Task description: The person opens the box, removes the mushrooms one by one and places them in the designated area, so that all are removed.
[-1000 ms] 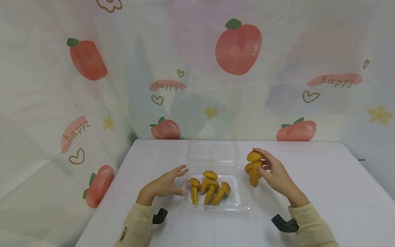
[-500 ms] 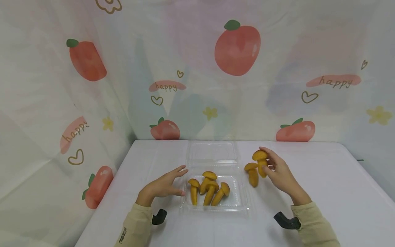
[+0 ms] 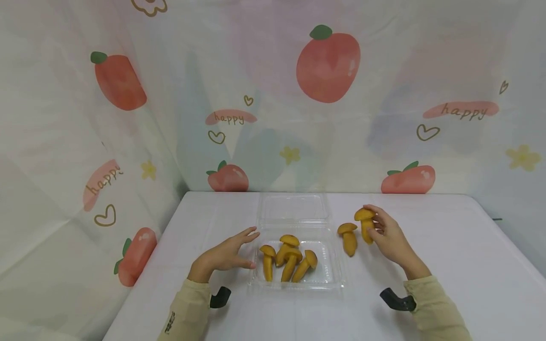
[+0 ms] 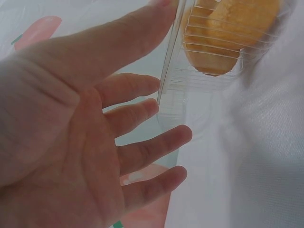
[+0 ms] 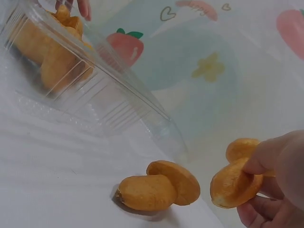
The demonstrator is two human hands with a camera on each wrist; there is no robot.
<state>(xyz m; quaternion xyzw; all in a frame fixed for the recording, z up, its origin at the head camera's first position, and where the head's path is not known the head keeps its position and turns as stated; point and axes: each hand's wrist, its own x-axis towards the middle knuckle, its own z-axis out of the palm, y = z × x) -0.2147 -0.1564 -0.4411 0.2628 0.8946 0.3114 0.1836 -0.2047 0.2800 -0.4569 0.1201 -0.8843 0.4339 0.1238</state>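
Note:
A clear plastic clamshell box (image 3: 326, 284) stands on the table with its lid folded back and several yellow-brown mushrooms (image 3: 290, 265) inside. At its left side, my left hand (image 3: 226, 253) rests with spread, relaxed fingers right at the rim; in the left wrist view the fingertips meet the clear wall (image 4: 171, 57). My right hand (image 3: 390, 237) pinches another mushroom (image 3: 365, 222), cap up, between thumb and fingers. Just left of it a loose mushroom (image 3: 349, 239) lies on the table, between the box and my right hand; the right wrist view shows this loose mushroom (image 5: 154, 190) on its side.
The white-covered table (image 3: 448, 246) reaches back to a printed curtain (image 3: 273, 142) with fruit and hearts. The opened lid (image 3: 294, 208) lies behind the box. A black curved piece sticks out at each sleeve, one by the left (image 3: 220, 297) and one by the right (image 3: 397, 300).
My right hand has moved right with the mushroom it holds, away from the mushroom lying beside it, which now shows whole. My left hand and the box have stayed in place.

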